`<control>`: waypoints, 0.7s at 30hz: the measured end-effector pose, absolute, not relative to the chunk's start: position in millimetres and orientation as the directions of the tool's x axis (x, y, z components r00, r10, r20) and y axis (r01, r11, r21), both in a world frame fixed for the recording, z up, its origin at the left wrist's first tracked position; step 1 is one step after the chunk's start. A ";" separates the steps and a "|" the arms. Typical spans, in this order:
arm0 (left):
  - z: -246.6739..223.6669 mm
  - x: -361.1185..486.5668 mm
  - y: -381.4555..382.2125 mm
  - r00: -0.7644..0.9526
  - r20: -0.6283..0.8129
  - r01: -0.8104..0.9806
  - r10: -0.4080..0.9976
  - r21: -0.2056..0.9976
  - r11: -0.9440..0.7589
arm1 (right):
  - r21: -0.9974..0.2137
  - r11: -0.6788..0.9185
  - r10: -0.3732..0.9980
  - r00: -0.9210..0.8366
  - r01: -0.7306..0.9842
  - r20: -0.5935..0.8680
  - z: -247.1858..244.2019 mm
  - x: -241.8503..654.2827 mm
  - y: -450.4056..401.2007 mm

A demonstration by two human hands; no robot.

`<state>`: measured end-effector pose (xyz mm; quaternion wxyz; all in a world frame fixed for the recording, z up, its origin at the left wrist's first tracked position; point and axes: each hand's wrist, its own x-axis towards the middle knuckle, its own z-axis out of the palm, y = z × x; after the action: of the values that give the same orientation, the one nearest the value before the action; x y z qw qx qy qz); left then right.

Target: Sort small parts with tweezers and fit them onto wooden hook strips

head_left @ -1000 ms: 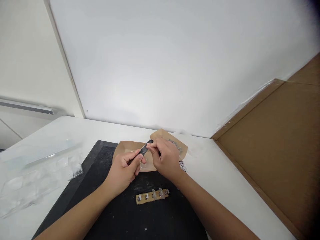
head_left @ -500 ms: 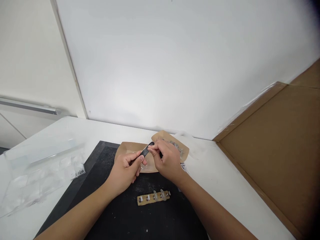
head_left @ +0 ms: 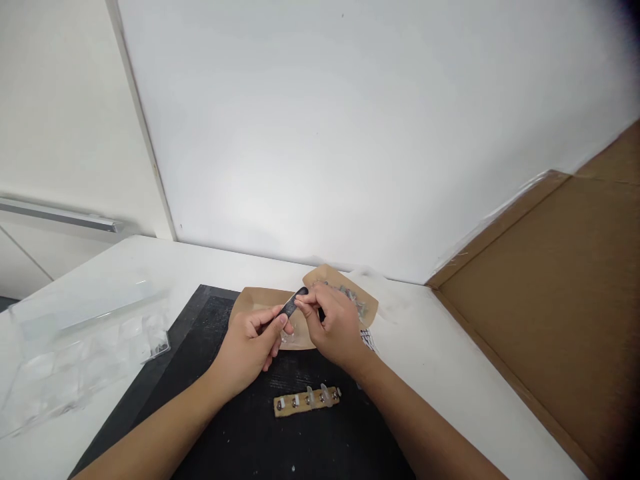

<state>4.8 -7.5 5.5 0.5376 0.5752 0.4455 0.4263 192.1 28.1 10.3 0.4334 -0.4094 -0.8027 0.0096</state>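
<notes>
My left hand [head_left: 253,343] is closed around the lower end of a black nail file [head_left: 290,305] with a pale edge, which slants up to the right. My right hand [head_left: 333,323] is pinched at the file's upper part, thumb and forefinger against it; any small piece between those fingertips is hidden. Below both hands, a tan strip [head_left: 301,408] with round metal studs lies on the black mat [head_left: 240,433]. Clear nail tips [head_left: 326,396] stand up at its right part, and small white pieces sit along it.
Behind my hands are a brown paper tray [head_left: 260,294] with clear bits and a second paper tray [head_left: 370,310] of translucent pieces. A clear compartment box [head_left: 90,363] lies open at left on the white table [head_left: 450,353]. A brown board [head_left: 550,287] leans at right.
Both hands keep the same hold on the nail file, with only a slight shift of the right fingers. The whole view has moved a little.
</notes>
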 end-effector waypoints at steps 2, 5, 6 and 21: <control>5.6 5.2 -7.2 0.237 0.012 0.058 0.971 0.998 -0.027 | -0.369 0.663 0.670 -0.296 0.651 0.680 9.2 192.5 28.6; 5.4 5.3 -7.9 0.231 0.006 0.052 0.973 0.998 -0.019 | -0.369 0.654 0.679 -0.298 0.660 0.671 8.8 192.8 28.7; 5.4 5.2 -8.3 0.230 0.004 0.048 0.973 0.999 -0.015 | -0.373 0.652 0.682 -0.296 0.660 0.669 9.0 192.8 28.6; 6.9 3.6 -8.6 0.248 -0.005 0.012 0.969 1.000 0.002 | -0.367 0.671 0.666 -0.307 0.644 0.679 11.6 192.4 27.8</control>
<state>3.6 -8.6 6.9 0.5566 0.5606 0.4373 0.4298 192.4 27.8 11.6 0.4268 -0.4053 -0.8083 0.0131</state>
